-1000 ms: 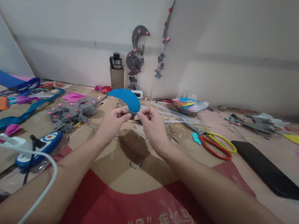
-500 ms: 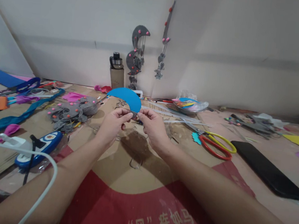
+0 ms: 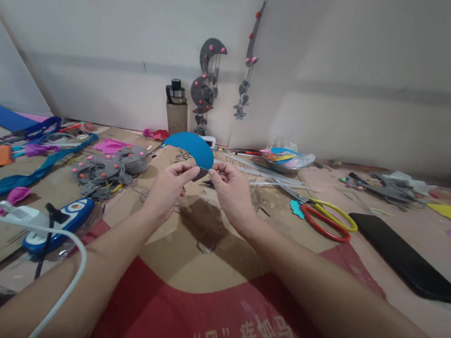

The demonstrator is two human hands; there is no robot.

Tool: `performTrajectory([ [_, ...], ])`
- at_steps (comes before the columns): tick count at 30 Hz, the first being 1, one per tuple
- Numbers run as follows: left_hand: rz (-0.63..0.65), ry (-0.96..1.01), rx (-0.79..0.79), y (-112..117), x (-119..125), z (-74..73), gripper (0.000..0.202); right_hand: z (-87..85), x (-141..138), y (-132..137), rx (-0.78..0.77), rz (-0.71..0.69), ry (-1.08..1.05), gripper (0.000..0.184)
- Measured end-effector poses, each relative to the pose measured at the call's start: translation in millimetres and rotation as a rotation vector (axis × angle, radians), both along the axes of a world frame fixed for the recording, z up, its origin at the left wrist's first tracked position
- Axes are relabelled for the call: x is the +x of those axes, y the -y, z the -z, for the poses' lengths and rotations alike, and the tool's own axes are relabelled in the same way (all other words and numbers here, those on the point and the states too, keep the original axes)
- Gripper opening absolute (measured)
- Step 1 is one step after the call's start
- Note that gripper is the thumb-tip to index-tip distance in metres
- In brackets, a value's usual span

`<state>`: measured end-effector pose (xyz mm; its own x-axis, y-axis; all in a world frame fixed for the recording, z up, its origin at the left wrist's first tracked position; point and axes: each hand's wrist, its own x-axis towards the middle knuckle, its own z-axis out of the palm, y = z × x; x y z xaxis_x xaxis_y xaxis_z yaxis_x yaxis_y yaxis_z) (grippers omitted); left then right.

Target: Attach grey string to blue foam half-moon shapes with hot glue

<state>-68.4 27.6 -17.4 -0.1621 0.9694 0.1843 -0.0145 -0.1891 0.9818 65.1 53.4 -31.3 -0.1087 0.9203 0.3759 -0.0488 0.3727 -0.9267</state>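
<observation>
A blue crescent-shaped felt piece (image 3: 191, 143) is raised above the table, its lower right end pinched between both hands. My left hand (image 3: 172, 185) is closed with thumb and forefinger on that end, where a small dark grey bit shows. From the other side, my right hand (image 3: 229, 188) grips the same end, thumb close to the left thumb. What exactly lies between the fingertips is too small to make out. A thin grey loop of cord (image 3: 205, 244) lies on the cardboard below the hands.
Scissors with red and yellow handles (image 3: 327, 220) and a black slab (image 3: 405, 258) lie to the right. Grey crescents with pink pompoms (image 3: 108, 167) and a blue-white hot-glue tool or similar device (image 3: 60, 227) sit left. A bottle (image 3: 177, 113) stands behind, near hanging grey crescents (image 3: 204, 89).
The blue crescent has tilted slightly and shifted a little right. The fingers of both hands have adjusted on its end, the left fingers curling more under it.
</observation>
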Motion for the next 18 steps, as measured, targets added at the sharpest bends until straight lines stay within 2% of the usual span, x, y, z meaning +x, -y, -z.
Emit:
performTrajectory([
  [8, 0.099, 0.319, -0.229, 0.8, 1.9, -8.4, 0.014, -0.1, -3.4, 5.8, 0.014, -0.078, -0.017, 0.013],
  [12, 0.090, 0.434, -0.177, -1.9, 3.9, -5.2, 0.006, -0.9, -3.3, 7.4, 0.007, -0.067, -0.009, 0.014],
  [18, 0.091, 0.441, -0.169, -2.2, 3.3, -5.5, 0.005, -2.4, -2.5, 4.1, -0.114, -0.110, -0.081, 0.017],
])
